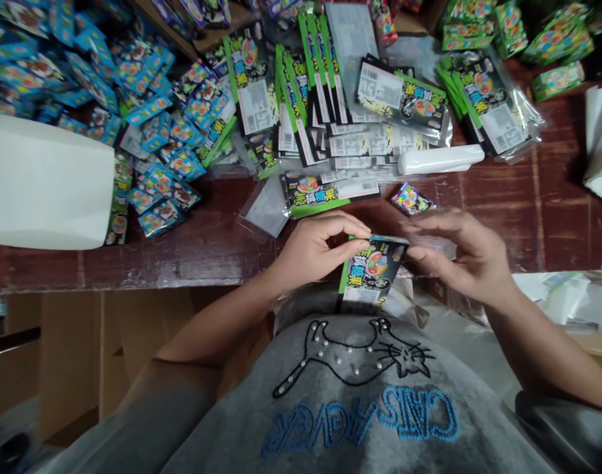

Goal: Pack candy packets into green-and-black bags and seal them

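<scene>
My left hand (pixel 325 243) pinches the upper left corner of a flat black-and-green candy box (pixel 367 270) between thumb and fingers. The box hangs tilted at the table's front edge, just above my lap, its colourful printed face toward me. My right hand (pixel 464 253) is by the box's upper right corner, thumb and fingers apart and slightly blurred. Whether its thumb touches the corner I cannot tell. Just beyond my right fingertips lies a small purple candy packet (pixel 412 199) on the table.
Beyond my hands, black-and-green boxes (pixel 330 145) in clear bags lie piled, with a white roll (pixel 442 158) on them. Many blue packets (pixel 157 178) heap at left beside a white tray (pixel 44 181). Green packets (pixel 558 80) lie at the back right of the dark red table (pixel 552 197).
</scene>
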A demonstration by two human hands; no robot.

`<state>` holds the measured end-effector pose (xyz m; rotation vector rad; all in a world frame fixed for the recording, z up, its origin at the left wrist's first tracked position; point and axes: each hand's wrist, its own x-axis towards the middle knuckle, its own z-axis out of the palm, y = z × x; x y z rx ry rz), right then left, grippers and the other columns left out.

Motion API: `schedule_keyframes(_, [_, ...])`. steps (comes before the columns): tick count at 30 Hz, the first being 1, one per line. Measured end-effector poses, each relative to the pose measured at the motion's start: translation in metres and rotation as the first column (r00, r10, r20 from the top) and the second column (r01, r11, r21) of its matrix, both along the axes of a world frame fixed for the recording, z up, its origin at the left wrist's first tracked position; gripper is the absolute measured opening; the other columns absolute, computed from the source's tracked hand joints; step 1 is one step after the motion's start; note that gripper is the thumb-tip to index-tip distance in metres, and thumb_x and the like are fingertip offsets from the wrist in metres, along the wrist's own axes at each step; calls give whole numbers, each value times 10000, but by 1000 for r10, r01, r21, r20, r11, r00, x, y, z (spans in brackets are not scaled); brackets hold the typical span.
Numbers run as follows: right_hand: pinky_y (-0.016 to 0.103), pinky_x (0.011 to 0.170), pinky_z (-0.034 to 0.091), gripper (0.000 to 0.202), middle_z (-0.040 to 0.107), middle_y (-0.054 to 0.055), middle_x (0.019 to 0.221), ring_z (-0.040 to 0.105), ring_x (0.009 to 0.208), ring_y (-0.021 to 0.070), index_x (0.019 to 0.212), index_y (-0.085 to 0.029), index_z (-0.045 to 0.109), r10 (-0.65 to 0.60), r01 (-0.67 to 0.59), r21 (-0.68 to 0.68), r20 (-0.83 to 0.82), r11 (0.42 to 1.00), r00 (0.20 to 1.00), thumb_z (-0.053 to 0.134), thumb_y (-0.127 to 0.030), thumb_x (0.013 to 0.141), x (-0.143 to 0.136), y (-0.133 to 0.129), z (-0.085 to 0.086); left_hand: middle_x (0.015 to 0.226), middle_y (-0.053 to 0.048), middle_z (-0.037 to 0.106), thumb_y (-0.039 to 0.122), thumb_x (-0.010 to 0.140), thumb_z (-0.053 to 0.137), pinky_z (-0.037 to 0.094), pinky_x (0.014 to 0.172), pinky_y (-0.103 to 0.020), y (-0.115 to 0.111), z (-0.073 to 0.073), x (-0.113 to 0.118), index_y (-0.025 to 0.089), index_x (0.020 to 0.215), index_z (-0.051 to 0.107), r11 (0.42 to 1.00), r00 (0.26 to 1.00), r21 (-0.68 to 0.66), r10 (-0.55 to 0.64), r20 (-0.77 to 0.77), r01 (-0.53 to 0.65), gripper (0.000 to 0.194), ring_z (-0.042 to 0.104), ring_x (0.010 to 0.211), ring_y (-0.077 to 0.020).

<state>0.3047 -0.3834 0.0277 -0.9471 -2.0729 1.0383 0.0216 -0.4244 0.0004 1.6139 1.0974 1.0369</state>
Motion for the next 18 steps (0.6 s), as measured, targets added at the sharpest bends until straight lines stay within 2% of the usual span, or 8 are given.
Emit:
schedule_keyframes(3, [522, 950, 585, 88, 762, 53, 1037, 704, 1055, 295, 1024, -343, 750, 128, -124, -44, 102, 991, 987, 796, -371, 954, -5, 23, 27, 1000, -60, 844, 255, 975, 771, 628, 868, -298, -1, -3, 5, 208, 935, 792, 999, 1000, 36, 7, -25, -6, 65, 788, 922, -158])
schedule_keyframes(5, [459, 844, 561, 119, 724, 45, 974, 677, 920, 254, 961, -303, 718, 286, -268, -115, 193, 957, 939, 773, -409, 954, -13, 35, 37, 993, -58, 839, 238, 981, 763, 619, 858, -295, -1, -2, 8, 203, 938, 790, 999, 999, 47, 2, -44, 0, 61, 782, 907, -154])
schedule_keyframes(7, [408, 757, 527, 154, 707, 40, 962, 653, 827, 219, 947, -273, 706, 358, -334, -130, 329, 934, 873, 754, -419, 940, -24, 40, 38, 986, -54, 837, 222, 985, 756, 613, 857, -290, -1, 0, 11, 200, 941, 790, 998, 999, 62, 6, -51, -3, 59, 779, 900, -149])
schedule_keyframes(10, [390, 715, 509, 134, 718, 56, 1002, 691, 911, 252, 963, -260, 697, 291, -324, -27, 517, 946, 805, 723, -390, 946, -34, 38, 29, 993, -50, 838, 216, 986, 755, 619, 875, -297, -1, 2, 11, 206, 953, 793, 998, 999, 60, 15, -45, -13, 52, 781, 915, -152])
schedule_keyframes(12, [395, 677, 509, 193, 728, 77, 1107, 713, 1007, 296, 1057, -261, 689, 210, -283, 50, 551, 958, 808, 719, -428, 963, -35, 32, 23, 1015, -52, 838, 221, 986, 758, 624, 892, -309, -3, 2, 10, 212, 970, 793, 999, 999, 44, 32, -35, -30, 39, 785, 941, -160])
schedule_keyframes(15, [410, 623, 509, 364, 702, 99, 1233, 716, 1012, 312, 1235, -283, 654, 95, -190, 156, 474, 969, 875, 742, -517, 971, -31, 19, 17, 1053, -63, 826, 218, 995, 745, 619, 917, -321, -10, 2, 11, 207, 1009, 779, 998, 999, 19, 53, -2, -53, 38, 778, 979, -166])
schedule_keyframes(18, [450, 727, 577, 210, 702, 79, 1134, 713, 996, 299, 1193, -334, 707, 100, -182, 206, 352, 962, 931, 728, -433, 1009, -29, 6, 8, 1111, -84, 795, 225, 995, 734, 612, 944, -348, -19, -3, 18, 208, 1101, 751, 998, 997, -1, 60, 44, -60, 108, 752, 1046, -189])
